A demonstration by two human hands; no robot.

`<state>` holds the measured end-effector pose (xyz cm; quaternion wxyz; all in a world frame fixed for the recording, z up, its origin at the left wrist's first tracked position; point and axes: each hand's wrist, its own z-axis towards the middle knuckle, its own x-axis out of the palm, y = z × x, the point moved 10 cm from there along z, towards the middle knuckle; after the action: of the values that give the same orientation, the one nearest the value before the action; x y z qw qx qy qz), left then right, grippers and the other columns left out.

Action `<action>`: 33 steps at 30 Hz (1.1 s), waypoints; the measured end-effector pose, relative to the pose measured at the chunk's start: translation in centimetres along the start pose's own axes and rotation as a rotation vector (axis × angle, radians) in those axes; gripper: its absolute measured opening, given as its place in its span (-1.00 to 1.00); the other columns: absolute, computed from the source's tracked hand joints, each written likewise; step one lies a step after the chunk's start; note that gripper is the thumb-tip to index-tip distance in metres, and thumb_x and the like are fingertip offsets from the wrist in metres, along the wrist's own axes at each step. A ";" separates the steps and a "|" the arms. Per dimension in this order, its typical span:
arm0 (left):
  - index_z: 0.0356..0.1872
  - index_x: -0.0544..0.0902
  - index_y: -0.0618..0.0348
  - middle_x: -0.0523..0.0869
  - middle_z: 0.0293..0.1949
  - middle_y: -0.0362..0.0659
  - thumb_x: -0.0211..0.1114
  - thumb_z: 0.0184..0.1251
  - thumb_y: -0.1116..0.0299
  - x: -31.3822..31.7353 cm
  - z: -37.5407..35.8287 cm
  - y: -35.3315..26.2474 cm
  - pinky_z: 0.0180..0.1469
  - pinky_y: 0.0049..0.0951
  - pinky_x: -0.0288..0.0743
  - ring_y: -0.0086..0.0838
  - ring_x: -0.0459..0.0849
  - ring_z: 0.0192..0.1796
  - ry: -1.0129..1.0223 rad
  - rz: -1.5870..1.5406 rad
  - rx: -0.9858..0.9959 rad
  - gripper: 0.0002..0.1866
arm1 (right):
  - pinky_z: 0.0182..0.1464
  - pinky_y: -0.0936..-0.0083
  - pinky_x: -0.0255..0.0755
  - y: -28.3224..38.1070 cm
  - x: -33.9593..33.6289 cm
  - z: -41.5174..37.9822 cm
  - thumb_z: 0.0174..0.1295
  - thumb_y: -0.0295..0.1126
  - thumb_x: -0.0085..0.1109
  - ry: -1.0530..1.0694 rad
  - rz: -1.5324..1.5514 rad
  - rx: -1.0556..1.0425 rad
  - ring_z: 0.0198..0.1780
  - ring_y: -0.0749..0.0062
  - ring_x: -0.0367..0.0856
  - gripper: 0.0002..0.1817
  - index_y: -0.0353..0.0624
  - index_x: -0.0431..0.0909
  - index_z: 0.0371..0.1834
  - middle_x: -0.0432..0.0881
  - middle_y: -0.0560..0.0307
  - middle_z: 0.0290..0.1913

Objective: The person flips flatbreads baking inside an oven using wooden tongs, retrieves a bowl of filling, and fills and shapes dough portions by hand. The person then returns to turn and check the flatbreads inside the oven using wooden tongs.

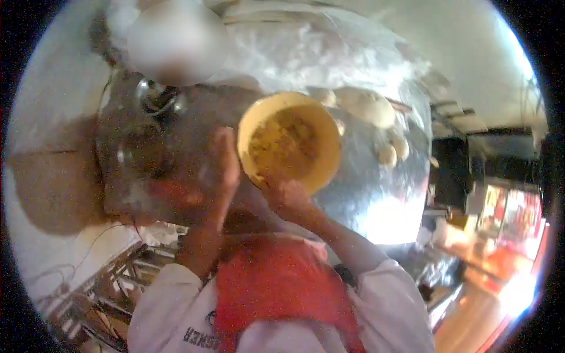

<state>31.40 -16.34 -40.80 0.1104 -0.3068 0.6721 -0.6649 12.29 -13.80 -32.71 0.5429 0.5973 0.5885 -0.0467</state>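
Observation:
A yellow bowl [331, 140] stands at the middle of the view, its inside facing me. In it lies a chopped, brownish-yellow mixture [285, 141], too blurred to name. Along the bowl's left wall is my left hand [228, 159], fingers stretched out and held upright; whether it touches the wall is hard to see. My right hand [286, 195] is closed on the near rim, with its fingertips partly hidden. Right of the bowl lie a large piece of dough [368, 107] and small dough balls [386, 155].
The dark work table [353, 194] has a bright reflection at its right front. Metal items [156, 100] sit at the back left. Clear plastic sheeting [329, 56] runs along the back. Slatted wooden racks [141, 270] stand at lower left. A red apron [276, 288] covers my front.

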 end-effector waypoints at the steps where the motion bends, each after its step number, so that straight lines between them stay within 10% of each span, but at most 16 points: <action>1: 0.12 0.46 0.18 0.57 0.02 -0.17 0.14 0.48 0.09 -2.2 0.0 0.2 0.24 -0.35 0.32 -0.44 0.49 0.11 -0.066 -0.009 -0.103 -0.60 | -0.09 0.05 0.51 -1.9 1.5 0.0 0.37 -0.11 0.06 -0.011 0.009 0.043 -0.12 -0.16 0.64 -0.65 -0.16 0.56 -0.03 0.66 -0.26 -0.21; 3: 0.25 0.45 0.13 0.58 0.20 -0.20 0.08 0.51 0.00 -4.4 -0.1 -0.9 0.41 -0.39 0.18 -0.47 0.45 0.30 -0.211 -0.012 -0.284 -0.51 | -0.24 0.06 0.54 2.0 0.7 -2.8 0.30 -0.05 0.16 -0.604 -0.358 -0.705 -0.29 -0.09 0.66 -0.65 -0.10 0.61 -0.09 0.67 -0.18 -0.29; 10: 0.20 0.48 0.16 0.65 0.10 -0.11 0.13 0.50 0.04 4.7 -4.5 -11.3 0.09 -0.42 0.53 -0.40 0.65 0.08 0.206 -0.036 -0.342 -0.55 | -0.38 0.16 0.48 -4.8 4.2 1.8 0.28 -0.06 0.21 -0.159 -0.209 -0.228 -0.41 0.02 0.65 -0.66 -0.13 0.66 -0.28 0.63 -0.11 -0.39; 12: 0.12 0.53 0.25 0.72 -0.08 -0.09 0.10 0.51 0.11 6.5 -5.5 -10.9 -0.09 -0.45 0.59 -0.41 0.72 -0.08 0.166 -0.040 -0.379 -0.59 | -0.42 0.19 0.42 -5.7 0.5 1.1 0.31 -0.13 0.20 -0.211 0.283 0.076 -0.46 0.01 0.61 -0.68 -0.20 0.63 -0.35 0.59 -0.11 -0.49; 15: 0.13 0.54 0.10 0.72 -0.06 -0.21 0.09 0.52 0.06 7.8 -5.8 -6.6 -0.08 -0.46 0.60 -0.47 0.71 -0.09 0.218 -0.107 -0.434 -0.62 | -0.11 0.19 0.60 -3.4 -5.2 0.5 0.33 -0.12 0.08 -0.487 0.866 -0.363 -0.19 0.09 0.73 -0.66 -0.14 0.70 -0.15 0.74 -0.10 -0.27; 16: 0.12 0.53 0.15 0.70 -0.05 -0.18 0.11 0.52 0.11 7.9 -6.0 -6.0 -0.02 -0.44 0.59 -0.46 0.69 -0.05 0.196 -0.181 -0.463 -0.63 | -0.02 0.25 0.59 -4.1 -6.1 1.1 0.34 -0.17 0.12 -0.191 0.536 0.056 -0.08 0.19 0.72 -0.66 -0.18 0.63 0.00 0.72 -0.15 -0.11; 19: 0.14 0.53 0.15 0.67 -0.01 -0.19 0.12 0.51 0.12 8.9 -5.9 -5.4 0.07 -0.40 0.56 -0.46 0.65 0.04 0.151 -0.320 -0.548 -0.63 | 0.03 0.20 0.57 -3.7 -12.1 0.0 0.36 -0.25 0.13 -0.581 0.566 0.026 -0.06 0.12 0.70 -0.65 -0.20 0.56 0.11 0.68 -0.16 -0.01; 23: 0.18 0.51 0.09 0.64 0.04 -0.22 0.13 0.50 0.04 12.5 -6.2 -6.7 0.11 -0.39 0.54 -0.50 0.60 0.10 0.268 -0.526 -0.710 -0.58 | 0.12 0.13 0.51 -1.2 -14.3 -0.4 0.29 -0.33 0.18 -0.528 0.706 -0.055 0.06 -0.04 0.62 -0.66 -0.19 0.54 0.10 0.66 -0.10 0.01; 25: 0.16 0.53 0.09 0.65 0.02 -0.22 0.11 0.49 -0.04 14.3 -6.4 -6.9 0.08 -0.41 0.54 -0.51 0.61 0.07 0.256 -0.590 -0.740 -0.54 | 0.17 0.11 0.47 3.6 -14.2 -0.6 0.19 -0.34 0.24 -0.620 0.184 -0.529 0.15 -0.11 0.53 -0.61 -0.13 0.56 0.10 0.63 -0.02 0.06; 33: 0.17 0.54 0.10 0.65 0.03 -0.21 0.17 0.44 0.15 14.0 -4.0 -6.1 0.06 -0.42 0.55 -0.51 0.62 0.03 0.227 -0.533 -0.708 -0.62 | 0.05 0.20 0.56 2.3 -16.2 1.0 0.01 -0.31 0.47 -0.666 0.402 -0.351 0.04 -0.03 0.57 -0.52 -0.12 0.59 0.04 0.61 -0.03 0.03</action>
<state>19.81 -20.39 -30.92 -0.2506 -0.4129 0.7635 -0.4287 9.70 -24.41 -20.56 0.7953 0.5507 0.2519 -0.0295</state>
